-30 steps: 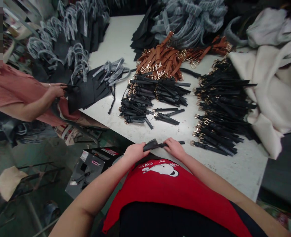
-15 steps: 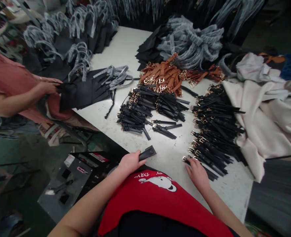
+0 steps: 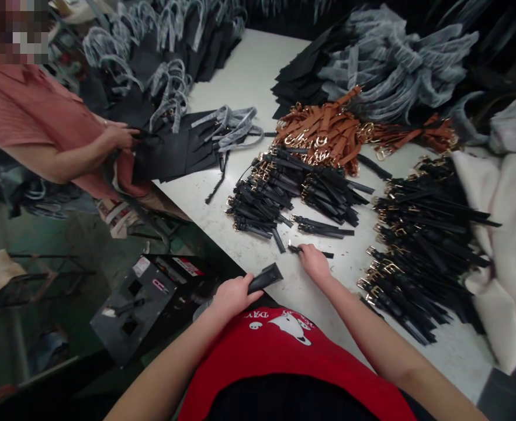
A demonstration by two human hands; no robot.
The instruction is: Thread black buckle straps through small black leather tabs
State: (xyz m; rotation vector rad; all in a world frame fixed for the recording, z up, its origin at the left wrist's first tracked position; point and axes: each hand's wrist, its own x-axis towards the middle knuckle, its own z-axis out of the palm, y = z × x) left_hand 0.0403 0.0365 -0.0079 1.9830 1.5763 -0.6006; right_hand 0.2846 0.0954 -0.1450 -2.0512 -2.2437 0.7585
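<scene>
Near the table's front edge, my left hand [image 3: 235, 296] is closed around one end of a flat black leather-like piece [image 3: 267, 277], whose wide end sticks out to the right. My right hand [image 3: 314, 263] pinches a short black buckle strap [image 3: 295, 249] low over the table. The strap's gold buckle points left, and its tail shows beyond my fingers. Just behind this hand lie a few loose black straps [image 3: 323, 228]. Farther back is a heap of black buckle straps [image 3: 262, 196]. To the right sits another pile of black buckle straps [image 3: 428, 240], buckles facing left.
Brown buckle straps [image 3: 323, 131] are heaped on the white table [image 3: 222, 76]. Behind them lie black pieces with wrapped grey handles [image 3: 384, 70]. Cream cloth [image 3: 498, 234] hangs at the right. At the left, a co-worker [image 3: 42, 117] handles stacked black panels [image 3: 170, 155]. A dark machine box [image 3: 139, 304] stands below.
My right hand has moved left and away from me, from the right-hand pile to the loose straps, carrying a buckle strap. My left hand keeps its black piece. The view has shifted.
</scene>
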